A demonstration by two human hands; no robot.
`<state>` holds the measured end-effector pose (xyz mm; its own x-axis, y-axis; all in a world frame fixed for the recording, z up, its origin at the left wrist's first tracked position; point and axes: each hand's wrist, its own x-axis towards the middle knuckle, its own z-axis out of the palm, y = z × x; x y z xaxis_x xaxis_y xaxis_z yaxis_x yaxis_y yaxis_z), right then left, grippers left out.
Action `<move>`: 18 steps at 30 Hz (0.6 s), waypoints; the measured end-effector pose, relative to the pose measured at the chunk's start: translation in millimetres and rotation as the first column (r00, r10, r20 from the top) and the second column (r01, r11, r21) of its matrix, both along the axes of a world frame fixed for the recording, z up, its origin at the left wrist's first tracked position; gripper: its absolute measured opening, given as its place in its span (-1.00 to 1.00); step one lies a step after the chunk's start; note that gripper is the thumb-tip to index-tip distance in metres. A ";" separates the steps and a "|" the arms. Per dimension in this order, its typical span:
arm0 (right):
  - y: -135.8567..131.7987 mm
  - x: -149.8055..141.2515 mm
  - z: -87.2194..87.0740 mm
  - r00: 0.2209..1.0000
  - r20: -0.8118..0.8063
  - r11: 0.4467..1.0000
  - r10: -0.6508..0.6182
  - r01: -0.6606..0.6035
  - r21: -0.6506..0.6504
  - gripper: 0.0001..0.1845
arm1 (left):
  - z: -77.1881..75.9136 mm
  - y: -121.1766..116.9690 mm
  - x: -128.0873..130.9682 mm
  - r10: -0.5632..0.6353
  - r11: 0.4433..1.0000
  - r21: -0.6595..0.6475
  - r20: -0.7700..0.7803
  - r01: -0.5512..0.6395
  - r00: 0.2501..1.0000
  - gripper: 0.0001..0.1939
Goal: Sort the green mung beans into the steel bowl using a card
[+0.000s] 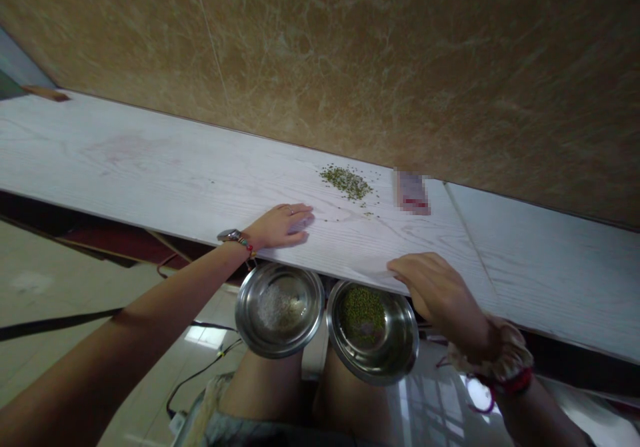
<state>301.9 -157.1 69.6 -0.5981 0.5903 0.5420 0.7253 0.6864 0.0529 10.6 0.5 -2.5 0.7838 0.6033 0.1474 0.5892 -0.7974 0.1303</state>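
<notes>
My left hand (283, 226) lies on the white table (225, 174), fingers stretched out and holding nothing. Just beyond its fingertips is a loose pile of mung beans (345, 182) mixed with some pale grains. My right hand (440, 290) is at the table's front edge with its fingers pressed together. A faint, pale, see-through shape shows by those fingertips; what it is, I cannot make out. Below the edge, a steel bowl (310, 330) with white grains (275, 306) rests over my left knee. Beside it, a second steel bowl (403, 334) holds mung beans (363, 307).
A blurred-out flat object (413, 192) lies near the wall (320, 67), right of the pile. A small brown piece (47, 92) sits at the far left of the table. Cables (193, 374) run over the tiled floor (35, 287) at the left.
</notes>
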 end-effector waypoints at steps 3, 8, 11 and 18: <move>-9.7 -1.8 7.6 1.000 0.016 0.999 0.007 -0.006 -0.035 -0.74 | 0.0 0.0 -0.2 0.002 1.000 -0.003 -0.003 -0.002 1.000 -0.54; -20.5 -5.1 17.7 1.000 0.005 0.995 0.011 -0.010 -0.097 -0.79 | 0.4 -0.2 0.2 0.006 1.000 -0.011 -0.008 -0.006 1.000 -0.53; -17.1 -2.1 16.5 1.000 -0.002 0.999 -0.027 0.027 -0.018 -0.81 | 0.9 -0.4 0.6 0.013 1.000 -0.015 -0.010 -0.013 1.000 -0.52; 13.0 -3.6 -1.4 0.989 0.003 0.971 -0.146 0.143 0.192 -0.81 | 1.2 -1.3 0.3 0.007 1.000 -0.010 0.007 -0.006 1.000 -0.53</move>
<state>298.3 -144.0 68.2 -0.5238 0.5582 0.6434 0.8141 0.5503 0.1853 10.9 -0.8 -1.3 0.7789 0.6098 0.1465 0.5934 -0.7922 0.1425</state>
